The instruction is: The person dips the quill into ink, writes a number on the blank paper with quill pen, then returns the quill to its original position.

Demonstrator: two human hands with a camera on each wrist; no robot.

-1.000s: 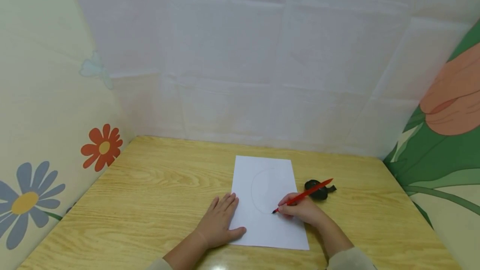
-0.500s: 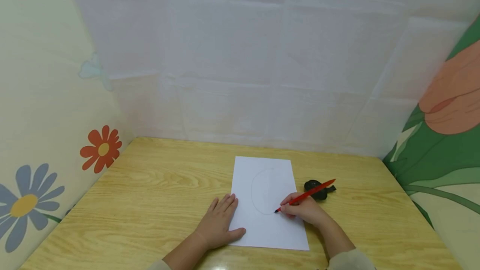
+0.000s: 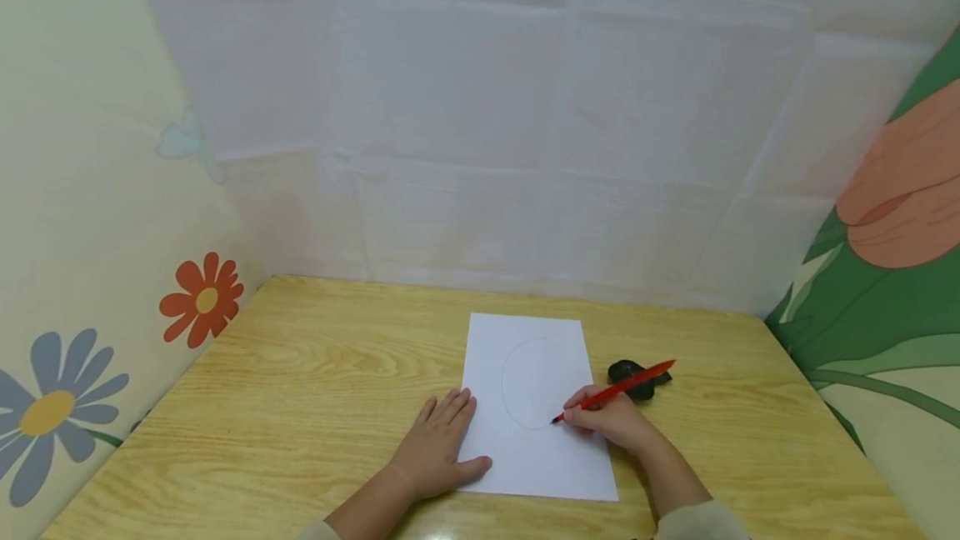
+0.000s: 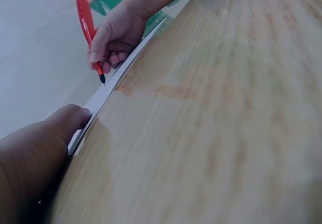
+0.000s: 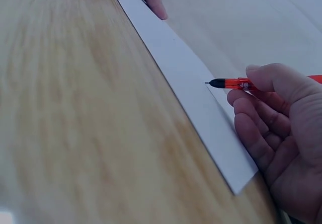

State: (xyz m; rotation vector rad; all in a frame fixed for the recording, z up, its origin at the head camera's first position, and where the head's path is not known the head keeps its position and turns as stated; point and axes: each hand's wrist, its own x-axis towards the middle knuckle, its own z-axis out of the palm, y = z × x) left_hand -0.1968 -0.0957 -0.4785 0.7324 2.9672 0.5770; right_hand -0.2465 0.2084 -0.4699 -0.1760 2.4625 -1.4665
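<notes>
A white sheet of paper (image 3: 525,465) lies on the wooden table (image 3: 330,373), bearing a thin curved line like the left side and bottom of a circle. My right hand (image 3: 611,419) pinches a red pen (image 3: 622,386) between thumb and fingers, its black tip (image 5: 216,83) at the right end of the line's lower curve. Flat on the sheet's left edge rests my left hand (image 3: 438,448), fingers spread and thumb pointing right. In the left wrist view the pen (image 4: 85,20) stands steeply tilted over the paper.
Just right of the sheet, partly behind the pen, sits a small black rounded object (image 3: 633,382) with a short stub. A white cloth (image 3: 450,148) hangs behind the table. Flower-printed panels (image 3: 82,190) stand at the left and right sides.
My right hand and the pen have moved slightly right and up, and the drawn line has lengthened a little along its bottom. The left hand stays in place.
</notes>
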